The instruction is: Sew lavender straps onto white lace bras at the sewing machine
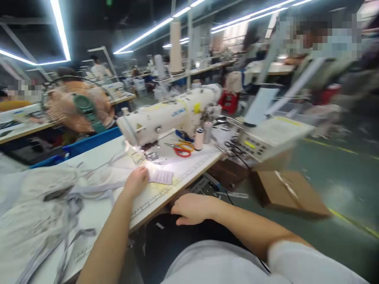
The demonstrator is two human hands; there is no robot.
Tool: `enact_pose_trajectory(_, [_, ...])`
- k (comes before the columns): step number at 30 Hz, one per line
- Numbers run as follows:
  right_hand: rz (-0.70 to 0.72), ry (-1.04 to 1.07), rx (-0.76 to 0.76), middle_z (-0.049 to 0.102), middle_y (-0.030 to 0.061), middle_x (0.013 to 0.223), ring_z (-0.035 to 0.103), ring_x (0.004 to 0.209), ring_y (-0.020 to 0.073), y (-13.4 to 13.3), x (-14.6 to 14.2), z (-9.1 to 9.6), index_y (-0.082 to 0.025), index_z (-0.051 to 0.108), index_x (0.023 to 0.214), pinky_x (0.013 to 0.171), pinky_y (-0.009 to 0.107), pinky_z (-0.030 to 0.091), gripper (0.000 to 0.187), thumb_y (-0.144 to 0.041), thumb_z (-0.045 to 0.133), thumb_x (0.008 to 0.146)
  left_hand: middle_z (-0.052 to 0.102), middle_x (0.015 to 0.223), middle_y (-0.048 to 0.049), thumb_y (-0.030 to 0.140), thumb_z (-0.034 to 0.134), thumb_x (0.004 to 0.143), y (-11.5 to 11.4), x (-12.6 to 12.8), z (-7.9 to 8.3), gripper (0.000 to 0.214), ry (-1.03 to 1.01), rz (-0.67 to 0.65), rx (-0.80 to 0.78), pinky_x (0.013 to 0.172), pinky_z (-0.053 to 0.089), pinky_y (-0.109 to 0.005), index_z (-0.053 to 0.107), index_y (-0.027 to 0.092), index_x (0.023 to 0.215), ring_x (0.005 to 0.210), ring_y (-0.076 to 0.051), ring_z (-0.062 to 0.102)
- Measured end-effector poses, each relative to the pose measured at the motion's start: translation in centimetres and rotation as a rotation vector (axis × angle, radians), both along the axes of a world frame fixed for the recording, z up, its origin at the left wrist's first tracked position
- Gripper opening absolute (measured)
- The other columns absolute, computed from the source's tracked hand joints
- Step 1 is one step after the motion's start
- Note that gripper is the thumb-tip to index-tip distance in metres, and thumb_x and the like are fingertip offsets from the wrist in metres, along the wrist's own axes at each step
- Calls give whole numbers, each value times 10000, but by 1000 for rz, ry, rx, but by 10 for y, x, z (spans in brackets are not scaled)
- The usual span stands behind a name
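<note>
My left hand (136, 181) is on the white sewing table (97, 215), its fingers closed at the edge of a pale fabric piece (100, 177) with lilac straps. Close above it is the lit needle end of a white sewing machine (168, 112). A pale lilac printed label or card (161, 176) lies just right of the fingers. Away from the table top, my right hand (192, 208) hovers by the front edge over my lap. Its thumb stands apart from the loosely bent fingers, and nothing shows in it.
Red-handled scissors (182, 151), orange-handled snips (187, 146) and thread spools (199, 139) stand or lie beside the machine. More lace fabric (38, 213) covers the table's left. A control box (266, 138) and a cardboard box (291, 193) are right; a fan (79, 104) is behind. Other people sit farther off.
</note>
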State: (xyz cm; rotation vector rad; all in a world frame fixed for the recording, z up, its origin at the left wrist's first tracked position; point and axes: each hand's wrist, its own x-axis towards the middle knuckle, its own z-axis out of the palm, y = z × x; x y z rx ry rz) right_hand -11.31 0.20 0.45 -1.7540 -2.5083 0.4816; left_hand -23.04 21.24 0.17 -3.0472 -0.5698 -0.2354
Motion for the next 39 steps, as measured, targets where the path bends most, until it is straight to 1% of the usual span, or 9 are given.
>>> enact_pose_trajectory(2, [-78,55,70,686,31,806,631,740,169,1,12,4,-201,654,842,589,238,418,128,-266,551,808,598,857,-57,160,410,778,-1,-1,-2,139,-17,27,7,786,449,-325,538,197,740,886,-202,548])
enact_pose_trajectory(6, [-228,115,244,667,44,815,609,769,182,21,30,0,-197,630,868,646,272,448,206,-228,427,869,593,971,-62,187,425,803,1,-5,-11,134,-27,66,6,825,440,-326,554,196,841,932,-197,533])
enact_pose_trajectory(11, [-225,120,412,572,107,1143,513,1040,247,51,33,-20,-159,602,1026,855,382,446,235,-182,475,830,571,1128,-71,290,445,826,2,-10,-14,254,26,67,-1,841,441,-372,537,199,1045,998,-240,520])
enact_pose_trajectory(17, [-229,116,405,557,100,1156,502,1041,259,62,38,-36,-172,584,1077,868,416,455,276,-212,534,808,564,1170,-76,320,474,816,5,-6,-8,307,87,77,-3,850,438,-387,532,198,1092,1014,-265,517])
enact_pose_trajectory(22, [-238,149,387,580,103,1125,523,1013,254,67,45,-36,-166,557,1095,852,394,472,349,-228,609,756,480,1285,-135,356,520,787,2,-15,0,438,145,5,-41,877,431,-393,483,154,1174,1091,-284,498])
enact_pose_trajectory(27, [-127,54,261,653,115,911,592,872,248,76,52,-22,-133,625,906,748,362,484,210,-70,480,768,505,1277,-125,119,378,850,-4,-21,-5,360,136,-147,-5,972,342,-398,466,138,1199,1148,-236,478])
enact_pose_trajectory(30, [-260,317,220,660,68,807,606,785,208,90,66,-17,-169,627,889,682,315,474,196,-159,442,826,592,1162,-88,127,351,874,-6,-12,-13,336,16,-133,-151,877,404,-348,503,179,1168,1034,-197,546])
enact_pose_trajectory(35, [-545,1033,98,647,31,743,603,695,174,116,86,-33,-168,604,866,617,272,471,242,-379,512,793,650,776,-25,234,446,846,2,2,-11,201,-198,85,-707,631,428,-234,633,164,868,701,-138,574])
enact_pose_trajectory(39, [-597,1145,87,646,33,740,598,699,172,123,84,-44,-165,620,868,616,268,463,280,-407,504,789,606,716,0,267,461,829,6,0,-7,200,-254,144,-891,601,395,-220,621,157,784,647,-116,527])
